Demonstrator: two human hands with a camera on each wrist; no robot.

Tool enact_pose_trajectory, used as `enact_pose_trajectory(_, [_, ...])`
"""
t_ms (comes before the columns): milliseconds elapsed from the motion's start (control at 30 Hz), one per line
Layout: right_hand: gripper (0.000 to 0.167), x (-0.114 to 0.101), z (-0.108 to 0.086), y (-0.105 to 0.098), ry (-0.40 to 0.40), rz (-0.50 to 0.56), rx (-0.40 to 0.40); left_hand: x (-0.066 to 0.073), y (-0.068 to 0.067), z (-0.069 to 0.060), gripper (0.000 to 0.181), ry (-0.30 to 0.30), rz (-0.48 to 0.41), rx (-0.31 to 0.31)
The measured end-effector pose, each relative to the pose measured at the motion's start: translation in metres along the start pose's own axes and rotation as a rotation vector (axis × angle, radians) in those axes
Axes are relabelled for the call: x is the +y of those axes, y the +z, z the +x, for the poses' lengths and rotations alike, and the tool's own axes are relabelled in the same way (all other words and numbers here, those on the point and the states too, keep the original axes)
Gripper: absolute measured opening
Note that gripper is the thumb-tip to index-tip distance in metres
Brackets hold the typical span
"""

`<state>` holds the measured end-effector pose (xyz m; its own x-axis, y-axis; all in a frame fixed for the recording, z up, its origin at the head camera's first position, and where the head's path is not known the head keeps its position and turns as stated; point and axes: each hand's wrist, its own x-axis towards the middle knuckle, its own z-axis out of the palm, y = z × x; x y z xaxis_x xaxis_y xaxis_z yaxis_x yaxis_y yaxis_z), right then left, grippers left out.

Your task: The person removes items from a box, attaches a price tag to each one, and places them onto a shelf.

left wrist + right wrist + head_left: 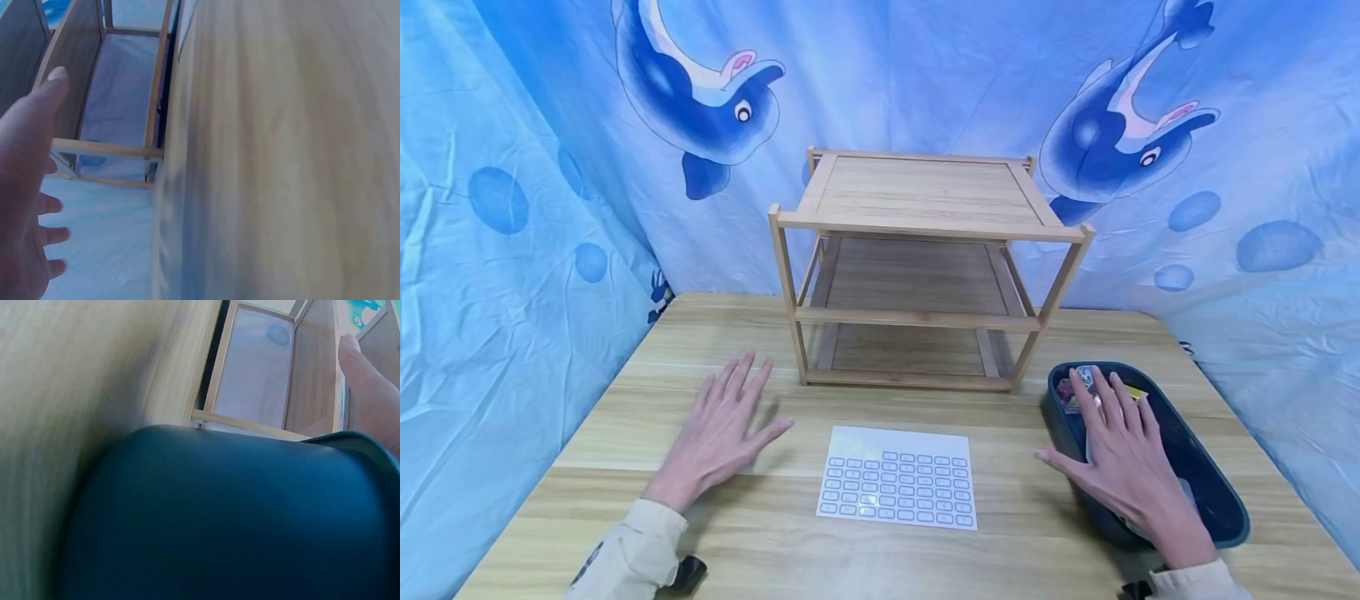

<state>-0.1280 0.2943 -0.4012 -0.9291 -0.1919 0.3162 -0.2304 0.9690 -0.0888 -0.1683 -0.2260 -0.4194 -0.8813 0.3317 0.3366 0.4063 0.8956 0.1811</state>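
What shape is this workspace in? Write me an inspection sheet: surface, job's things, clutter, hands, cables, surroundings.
Surface: wooden table, pale with visible grain.
Job's things: dark bin on the table's right side, with small packets inside, partly hidden; white card with rows of printed boxes, lying flat; wooden rack with three shelves, upright behind the card.
Clutter: nothing seen.
Hands: left hand over the table, left of the card, fingers spread, holding nothing; right hand over the bin, fingers extended, no grip on anything visible.
Cables: nothing seen.
Surroundings: patterned blue curtain behind the table and along both sides.
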Motion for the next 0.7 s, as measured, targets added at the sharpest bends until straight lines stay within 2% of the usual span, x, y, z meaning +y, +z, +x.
enact_pose_trajectory(367, [0.107,0.006,-0.005,-0.007,-0.014,0.074,0.031,0.030,-0.001,0.011,0.070,-0.006,-0.317,0.045])
enact_pose_trajectory(700, [0.107,0.010,-0.010,-0.010,0.031,0.088,0.066,0.060,0.007,0.027,0.060,0.043,-0.507,0.043])
